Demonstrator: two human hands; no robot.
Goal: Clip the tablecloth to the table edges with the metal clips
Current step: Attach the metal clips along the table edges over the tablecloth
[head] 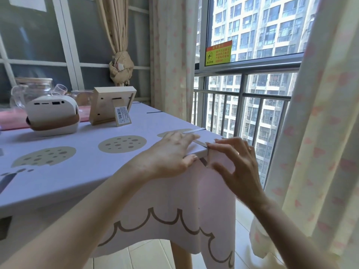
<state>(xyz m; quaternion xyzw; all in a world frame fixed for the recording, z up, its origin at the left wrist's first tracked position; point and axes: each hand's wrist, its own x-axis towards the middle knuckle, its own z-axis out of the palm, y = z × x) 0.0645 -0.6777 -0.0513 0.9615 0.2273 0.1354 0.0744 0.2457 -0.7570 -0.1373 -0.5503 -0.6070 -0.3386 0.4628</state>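
Lying on tablecloth (87,167), metal clip (201,143) touches both hands (171,154) (238,164).

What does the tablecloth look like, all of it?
The tablecloth is pale lilac and smooth, printed with beige spotted circles, with a beige scalloped line near its hanging hem. It lies flat on top and drapes down over the near corner. The left hand presses it at that corner while the right hand pinches a fold there. Thin metal clips grip its window-side edge.
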